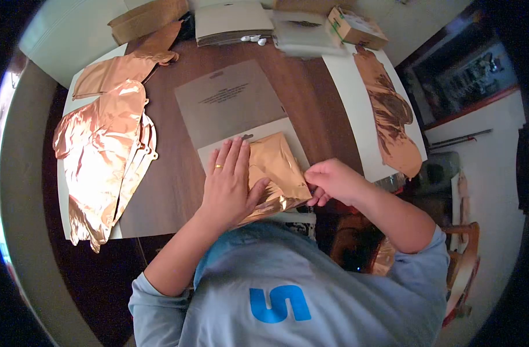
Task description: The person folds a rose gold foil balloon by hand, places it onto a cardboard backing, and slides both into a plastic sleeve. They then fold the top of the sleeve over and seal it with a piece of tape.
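Note:
A folded rose-gold foil balloon (274, 155) lies on a white card with a hang hole (285, 128) at the near edge of the table. My left hand (227, 188) rests flat on the balloon's left side, fingers stretched out, with a ring on one finger. At the balloon's near right corner my right hand (333, 183) is closed, thumb and finger pinching the foil edge. Beyond the card stretches a clear plastic bag (224, 95) with printed text and a hang hole. The balloon's near edge is partly hidden by my left hand.
Flat foil balloons (102, 144) are piled on the left, with more foil (389, 113) on a white board at right. A stack of cards (232, 23), clear bags (305, 34) and a cardboard box (357, 28) stand at the back. A wooden chair (464, 254) is right.

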Motion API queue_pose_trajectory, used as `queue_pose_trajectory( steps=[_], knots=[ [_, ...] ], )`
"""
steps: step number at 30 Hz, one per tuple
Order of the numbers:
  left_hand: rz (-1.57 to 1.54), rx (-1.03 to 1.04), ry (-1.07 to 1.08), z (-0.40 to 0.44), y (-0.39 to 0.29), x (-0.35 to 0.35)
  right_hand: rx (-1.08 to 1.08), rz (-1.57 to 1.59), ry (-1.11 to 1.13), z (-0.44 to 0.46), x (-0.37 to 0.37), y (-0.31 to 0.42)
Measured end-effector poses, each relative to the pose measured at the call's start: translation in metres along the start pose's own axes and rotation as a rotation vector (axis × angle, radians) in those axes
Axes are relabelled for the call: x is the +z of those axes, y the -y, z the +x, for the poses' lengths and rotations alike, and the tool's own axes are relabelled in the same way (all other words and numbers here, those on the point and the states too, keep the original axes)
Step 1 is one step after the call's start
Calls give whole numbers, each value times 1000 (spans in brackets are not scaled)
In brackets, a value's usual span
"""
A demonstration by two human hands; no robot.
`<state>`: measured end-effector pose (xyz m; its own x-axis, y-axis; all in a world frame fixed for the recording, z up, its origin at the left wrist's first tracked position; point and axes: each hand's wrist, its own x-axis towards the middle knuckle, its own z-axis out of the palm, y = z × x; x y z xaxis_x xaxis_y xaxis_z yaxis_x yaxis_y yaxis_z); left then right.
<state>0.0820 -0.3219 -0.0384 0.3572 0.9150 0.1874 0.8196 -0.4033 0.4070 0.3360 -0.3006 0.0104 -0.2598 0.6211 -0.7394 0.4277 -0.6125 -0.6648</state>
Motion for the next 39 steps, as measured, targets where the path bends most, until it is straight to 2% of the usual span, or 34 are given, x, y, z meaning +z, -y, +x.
queue_pose_trajectory(
  steps=[6, 10, 16, 19, 28, 31, 39],
  knots=[
    [13, 38, -53, -1, -1, 4, -38, -142, -28, 9, -2, 1],
    [-18, 21, -7, -2, -2, 2, -76, -197, -52, 7, 2, 10],
    [26, 20, 6, -2, -3, 2, 87, -79, -68, -6, 0, 16],
    [32, 23, 0, -2, -3, 4, 84, -137, 14, -5, -6, 4],
    [77, 57, 41, -1, -8, -4, -151, -303, -23, 5, -1, 6],
    [100, 92, 24, -1, -8, -2, -211, -182, -83, 5, 4, 6],
    [114, 110, 8, 0, -8, 4, -195, -42, -105, 7, 6, -4]
  ],
)
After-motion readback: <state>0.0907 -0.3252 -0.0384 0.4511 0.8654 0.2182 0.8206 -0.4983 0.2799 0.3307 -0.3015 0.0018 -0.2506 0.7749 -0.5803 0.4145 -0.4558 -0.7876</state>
